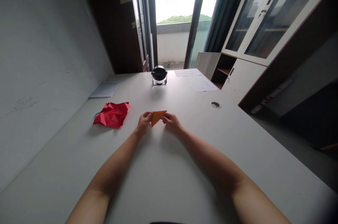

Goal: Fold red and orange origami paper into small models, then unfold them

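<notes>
The left hand pinches the left corner of the folded orange paper, the right hand its right side, so it sits between them over the counter. Lining up its edges before pressing the crease should keep the fold sharp.

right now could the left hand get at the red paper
Probably yes: the red paper lies off to the left of the left hand, nothing visible between them, though that hand is holding the orange paper.
</notes>
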`<act>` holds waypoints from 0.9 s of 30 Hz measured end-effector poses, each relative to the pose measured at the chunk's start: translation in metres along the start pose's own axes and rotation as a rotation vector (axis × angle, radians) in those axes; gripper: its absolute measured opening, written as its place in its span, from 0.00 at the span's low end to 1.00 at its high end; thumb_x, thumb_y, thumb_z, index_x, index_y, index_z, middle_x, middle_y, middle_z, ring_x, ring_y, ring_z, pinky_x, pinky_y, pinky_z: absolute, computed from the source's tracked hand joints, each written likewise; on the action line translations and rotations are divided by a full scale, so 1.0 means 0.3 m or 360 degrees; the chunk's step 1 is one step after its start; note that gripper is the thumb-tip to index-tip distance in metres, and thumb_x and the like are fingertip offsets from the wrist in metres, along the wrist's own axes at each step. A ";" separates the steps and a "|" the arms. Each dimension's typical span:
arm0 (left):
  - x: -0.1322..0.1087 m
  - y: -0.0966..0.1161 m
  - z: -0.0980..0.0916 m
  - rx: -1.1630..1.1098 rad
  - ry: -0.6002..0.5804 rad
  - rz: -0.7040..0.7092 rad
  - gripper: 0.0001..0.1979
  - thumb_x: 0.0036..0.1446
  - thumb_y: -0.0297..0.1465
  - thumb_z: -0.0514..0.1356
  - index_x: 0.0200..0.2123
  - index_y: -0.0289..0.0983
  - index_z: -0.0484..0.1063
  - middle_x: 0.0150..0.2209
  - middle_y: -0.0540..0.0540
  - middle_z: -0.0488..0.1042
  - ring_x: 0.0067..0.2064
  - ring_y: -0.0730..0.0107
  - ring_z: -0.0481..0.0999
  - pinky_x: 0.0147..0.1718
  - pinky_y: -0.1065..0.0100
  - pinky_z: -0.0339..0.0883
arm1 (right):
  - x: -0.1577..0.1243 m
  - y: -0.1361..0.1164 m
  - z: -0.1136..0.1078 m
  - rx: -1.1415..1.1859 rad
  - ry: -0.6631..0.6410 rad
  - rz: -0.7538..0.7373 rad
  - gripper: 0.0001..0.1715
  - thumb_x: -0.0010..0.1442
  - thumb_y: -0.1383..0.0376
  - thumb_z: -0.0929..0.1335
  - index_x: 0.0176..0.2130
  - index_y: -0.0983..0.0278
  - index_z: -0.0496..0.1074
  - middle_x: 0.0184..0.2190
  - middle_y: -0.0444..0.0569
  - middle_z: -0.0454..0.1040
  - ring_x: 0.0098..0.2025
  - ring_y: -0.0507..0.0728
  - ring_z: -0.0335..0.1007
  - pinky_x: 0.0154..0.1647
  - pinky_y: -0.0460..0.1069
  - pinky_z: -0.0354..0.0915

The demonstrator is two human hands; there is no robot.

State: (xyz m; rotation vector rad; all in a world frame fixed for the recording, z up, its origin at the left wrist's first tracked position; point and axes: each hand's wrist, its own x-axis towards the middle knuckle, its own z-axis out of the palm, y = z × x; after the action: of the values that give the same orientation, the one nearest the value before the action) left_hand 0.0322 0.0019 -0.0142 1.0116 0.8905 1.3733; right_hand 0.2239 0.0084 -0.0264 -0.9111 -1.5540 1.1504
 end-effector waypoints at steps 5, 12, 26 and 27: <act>0.000 -0.006 -0.001 0.0097 -0.0105 -0.0043 0.20 0.49 0.45 0.70 0.34 0.34 0.75 0.34 0.45 0.78 0.36 0.67 0.75 0.38 0.67 0.67 | 0.006 0.005 0.001 0.0104 0.0034 0.0008 0.17 0.58 0.53 0.68 0.37 0.64 0.75 0.25 0.45 0.71 0.27 0.53 0.66 0.30 0.48 0.64; 0.003 -0.008 -0.011 0.0070 -0.0150 -0.0076 0.20 0.47 0.43 0.72 0.36 0.34 0.76 0.35 0.45 0.78 0.36 0.66 0.75 0.39 0.66 0.66 | 0.006 0.005 0.006 0.0095 0.0031 0.0010 0.18 0.58 0.52 0.68 0.37 0.63 0.74 0.26 0.45 0.71 0.28 0.53 0.66 0.30 0.48 0.64; 0.001 -0.017 0.013 -0.0014 -0.0176 -0.0130 0.18 0.48 0.41 0.71 0.34 0.33 0.73 0.35 0.45 0.78 0.37 0.66 0.77 0.42 0.64 0.69 | 0.002 0.021 -0.004 -0.0114 0.0031 0.0002 0.19 0.60 0.50 0.67 0.34 0.63 0.74 0.27 0.45 0.73 0.30 0.54 0.68 0.33 0.47 0.63; -0.001 -0.017 0.015 0.0016 -0.0195 -0.0128 0.18 0.49 0.41 0.71 0.34 0.33 0.73 0.35 0.44 0.78 0.37 0.65 0.77 0.42 0.64 0.69 | 0.002 0.021 -0.004 -0.0117 0.0040 0.0000 0.19 0.60 0.50 0.67 0.34 0.63 0.74 0.27 0.45 0.73 0.30 0.54 0.68 0.33 0.47 0.63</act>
State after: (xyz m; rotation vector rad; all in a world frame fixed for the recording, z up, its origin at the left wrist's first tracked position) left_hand 0.0380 0.0017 -0.0175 1.0452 0.8385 1.2269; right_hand 0.2250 0.0111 -0.0323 -0.9702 -1.5847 1.0839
